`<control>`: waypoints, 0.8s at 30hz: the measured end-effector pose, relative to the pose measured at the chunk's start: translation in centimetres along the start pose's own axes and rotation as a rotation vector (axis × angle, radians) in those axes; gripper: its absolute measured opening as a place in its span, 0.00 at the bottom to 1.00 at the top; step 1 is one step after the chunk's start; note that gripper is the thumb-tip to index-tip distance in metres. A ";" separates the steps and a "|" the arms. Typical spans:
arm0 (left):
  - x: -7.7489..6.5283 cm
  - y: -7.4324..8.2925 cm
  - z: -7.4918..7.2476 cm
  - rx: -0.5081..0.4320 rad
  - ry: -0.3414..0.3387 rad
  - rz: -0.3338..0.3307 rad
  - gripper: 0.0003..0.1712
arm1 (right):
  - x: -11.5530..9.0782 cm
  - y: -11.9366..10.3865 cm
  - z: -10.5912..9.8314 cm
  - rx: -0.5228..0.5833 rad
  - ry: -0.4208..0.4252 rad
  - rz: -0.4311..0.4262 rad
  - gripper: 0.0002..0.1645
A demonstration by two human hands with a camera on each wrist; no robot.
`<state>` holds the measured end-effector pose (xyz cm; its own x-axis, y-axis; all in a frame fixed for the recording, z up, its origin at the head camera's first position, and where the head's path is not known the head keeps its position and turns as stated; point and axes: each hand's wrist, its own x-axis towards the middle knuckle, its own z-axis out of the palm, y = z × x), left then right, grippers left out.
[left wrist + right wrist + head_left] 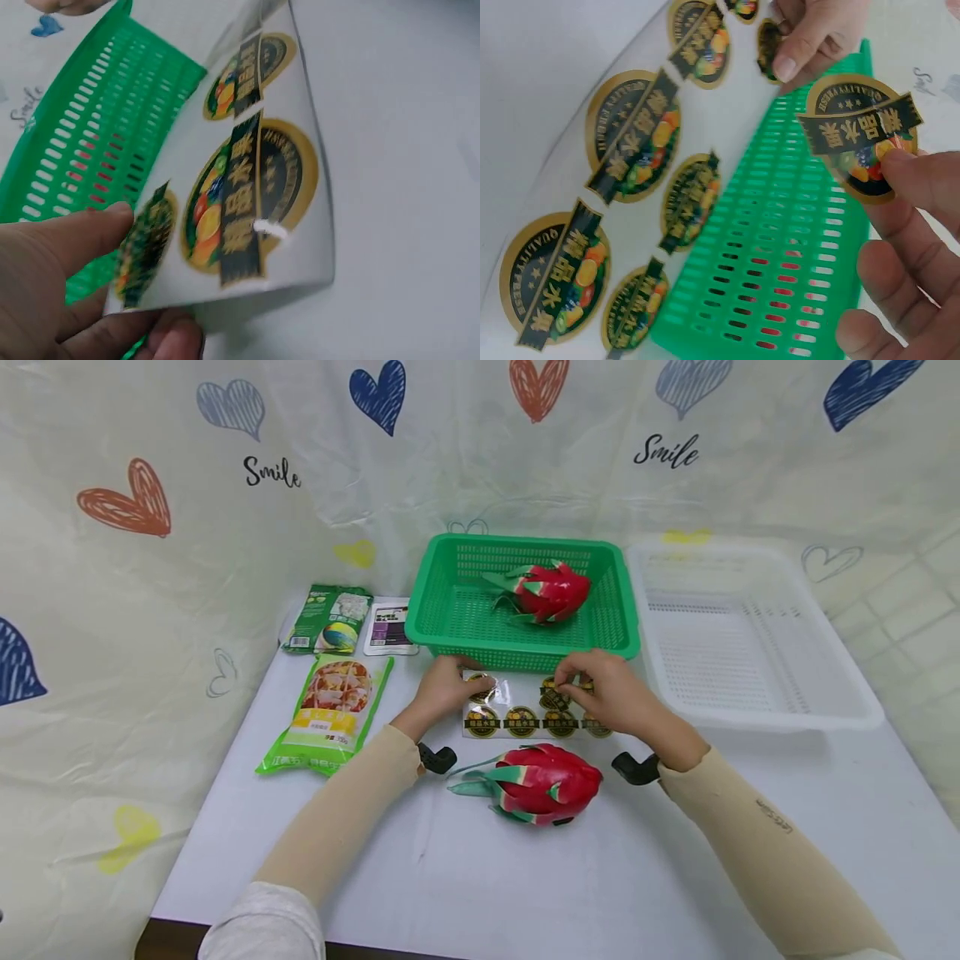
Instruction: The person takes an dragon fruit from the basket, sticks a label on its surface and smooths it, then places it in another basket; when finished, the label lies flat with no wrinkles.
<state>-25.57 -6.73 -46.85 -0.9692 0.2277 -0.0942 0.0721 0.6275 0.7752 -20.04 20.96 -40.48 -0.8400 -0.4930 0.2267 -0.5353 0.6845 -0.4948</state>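
Black and gold, one sticker [855,97] sits in the person's right grip [611,689], and over my feed I see thumb and finger pinched together on it. Its printed face is turned to the right wrist camera, and I see it apart from the sheet [510,695]. I find the left grip [442,693] clamped on a corner of that glossy sheet, thumb above and fingers beneath. From the left wrist I can see the sheet bowed, with more round stickers of the same print set in rows across it.

Just beyond the sheet stands the green basket [487,656], and inside it I make out a red fruit [558,593] with green leaves pointing left. Nearer the person, on the table [450,877] between the forearms, I see a second fruit [551,781] lying on its side, leaves also to the left. Right beside the green basket, on its right, is a white basket [780,718]. To the left I count a green pack [330,618], a small white-and-purple pouch [392,631] and, closer in, a green bag [330,718]. Behind everything I see a pale sheeted wall [465,452] printed with hearts.
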 end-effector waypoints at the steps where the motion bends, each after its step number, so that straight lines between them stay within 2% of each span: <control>1: -0.2 -0.1 -0.2 0.012 0.015 0.010 0.27 | -0.1 0.0 -0.1 0.009 -0.002 -0.006 0.04; 5: -1.2 0.1 -1.1 0.093 0.060 0.037 0.29 | -0.7 -0.1 -0.7 0.040 -0.010 -0.031 0.08; 9: -2.8 1.2 -1.7 0.168 0.043 0.081 0.27 | -1.3 -0.6 -1.4 0.080 -0.019 -0.038 0.10; 12: -4.1 3.0 -1.6 0.136 -0.024 0.171 0.21 | -1.7 -1.3 -1.8 0.105 -0.031 -0.035 0.12; 18: -6.2 7.6 -0.7 0.043 -0.204 0.400 0.16 | -2.2 -2.9 -2.2 0.191 -0.074 -0.038 0.18; 21: -7.0 8.9 -0.2 0.037 -0.227 0.480 0.12 | -2.6 -3.5 -2.4 0.222 -0.079 -0.035 0.19; 24: -7.6 9.5 0.1 0.021 -0.207 0.519 0.10 | -3.3 -3.8 -2.4 0.261 -0.067 -0.007 0.21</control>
<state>-17.53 -2.42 -38.79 -0.7389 0.6508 0.1743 0.5343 0.4084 0.7401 -15.44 21.21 -37.32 -0.8241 -0.5376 0.1786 -0.4924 0.5238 -0.6951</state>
